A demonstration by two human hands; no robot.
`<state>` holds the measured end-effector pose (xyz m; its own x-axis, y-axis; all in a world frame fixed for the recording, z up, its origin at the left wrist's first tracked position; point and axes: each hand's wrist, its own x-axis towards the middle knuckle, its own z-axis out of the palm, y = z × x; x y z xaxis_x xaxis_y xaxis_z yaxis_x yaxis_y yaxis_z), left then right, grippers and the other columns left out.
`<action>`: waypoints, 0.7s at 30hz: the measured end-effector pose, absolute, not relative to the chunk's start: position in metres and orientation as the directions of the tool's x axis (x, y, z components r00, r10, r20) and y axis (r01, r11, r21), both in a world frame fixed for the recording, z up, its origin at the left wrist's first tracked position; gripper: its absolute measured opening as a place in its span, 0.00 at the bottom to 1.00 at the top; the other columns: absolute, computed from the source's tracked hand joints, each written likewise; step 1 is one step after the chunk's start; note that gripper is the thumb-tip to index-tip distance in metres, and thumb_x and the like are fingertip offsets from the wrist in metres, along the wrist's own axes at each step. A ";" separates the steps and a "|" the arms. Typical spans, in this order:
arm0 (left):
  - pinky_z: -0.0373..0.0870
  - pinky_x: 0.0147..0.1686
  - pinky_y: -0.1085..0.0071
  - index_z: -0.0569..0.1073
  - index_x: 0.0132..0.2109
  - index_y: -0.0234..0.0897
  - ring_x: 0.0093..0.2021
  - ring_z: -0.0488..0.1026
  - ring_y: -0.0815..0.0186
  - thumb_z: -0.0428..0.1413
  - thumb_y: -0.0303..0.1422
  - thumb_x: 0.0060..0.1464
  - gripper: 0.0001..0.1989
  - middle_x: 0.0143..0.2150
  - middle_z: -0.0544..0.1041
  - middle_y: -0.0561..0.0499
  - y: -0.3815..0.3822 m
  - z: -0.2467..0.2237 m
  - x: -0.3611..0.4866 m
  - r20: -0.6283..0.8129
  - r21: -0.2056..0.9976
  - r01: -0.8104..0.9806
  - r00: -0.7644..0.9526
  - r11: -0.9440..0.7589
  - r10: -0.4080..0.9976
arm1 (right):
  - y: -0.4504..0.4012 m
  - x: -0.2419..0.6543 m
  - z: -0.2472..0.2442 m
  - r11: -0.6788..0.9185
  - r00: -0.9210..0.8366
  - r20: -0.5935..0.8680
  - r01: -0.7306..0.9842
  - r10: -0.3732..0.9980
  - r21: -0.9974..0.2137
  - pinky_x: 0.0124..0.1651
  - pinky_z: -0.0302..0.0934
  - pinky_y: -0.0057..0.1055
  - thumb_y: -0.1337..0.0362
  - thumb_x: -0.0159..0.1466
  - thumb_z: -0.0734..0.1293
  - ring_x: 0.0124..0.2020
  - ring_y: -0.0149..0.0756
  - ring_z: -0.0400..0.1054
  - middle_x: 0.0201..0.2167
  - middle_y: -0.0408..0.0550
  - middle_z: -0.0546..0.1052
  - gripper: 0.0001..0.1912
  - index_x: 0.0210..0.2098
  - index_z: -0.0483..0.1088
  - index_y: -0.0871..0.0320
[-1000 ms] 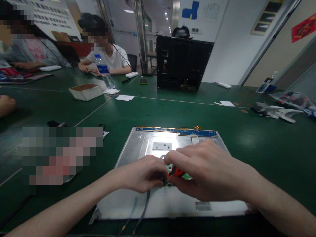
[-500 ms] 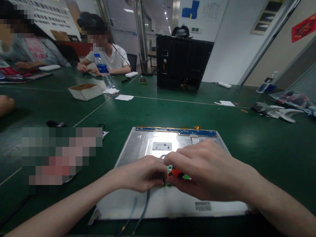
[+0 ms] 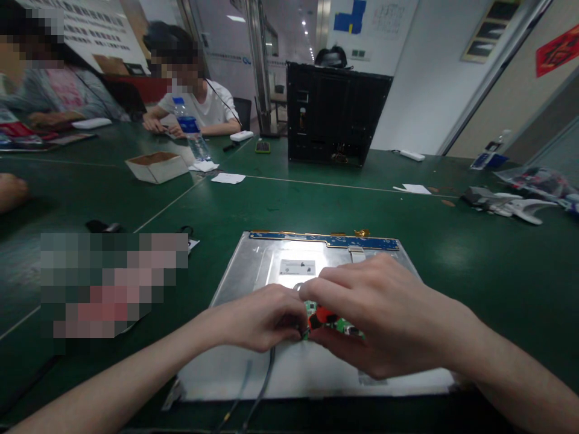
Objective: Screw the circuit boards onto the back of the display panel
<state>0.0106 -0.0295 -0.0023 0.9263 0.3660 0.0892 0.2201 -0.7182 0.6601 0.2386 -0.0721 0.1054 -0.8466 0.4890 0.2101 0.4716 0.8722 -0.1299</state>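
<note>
A silver display panel (image 3: 253, 377) lies back side up on the green table, a blue circuit strip (image 3: 298, 239) along its far edge. Over its middle sits a green circuit board (image 3: 346, 325), mostly covered by my hands. My left hand (image 3: 271, 316) is closed at the board's left edge, its fingertips pinched around the end of a dark cable (image 3: 266, 380) that runs off the front. My right hand (image 3: 371, 313) is closed on a red-and-black tool (image 3: 323, 316) resting at the board; its tip is hidden, so I cannot tell its exact kind.
A black monitor back (image 3: 337, 114) stands across the table. Further left are a white paper box (image 3: 156, 167) and a water bottle (image 3: 192, 129). Grey-white parts (image 3: 506, 202) lie at the right. Other people sit at the far left, and a person's hand (image 3: 12, 191) rests at the left edge.
My right thumb and palm have shifted slightly down and open a little wider, so more of the green board shows. My left hand has hardly moved.
</note>
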 end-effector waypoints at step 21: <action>0.67 0.31 0.71 0.73 0.40 0.36 0.33 0.74 0.62 0.54 0.24 0.53 0.07 0.34 0.77 0.49 -0.029 -0.001 0.012 0.137 0.639 0.178 0.931 -0.748 0.339 | -0.073 0.237 0.107 0.882 -0.864 0.193 0.435 0.466 -0.181 0.26 0.45 0.31 0.66 0.66 0.62 0.28 0.30 0.60 0.35 0.41 0.75 0.10 0.48 0.66 0.58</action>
<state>0.0116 -0.0288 -0.0011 0.9307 0.3390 0.1375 0.1781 -0.7481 0.6392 0.2374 -0.0734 0.1067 -0.8637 0.4658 0.1926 0.4353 0.8819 -0.1808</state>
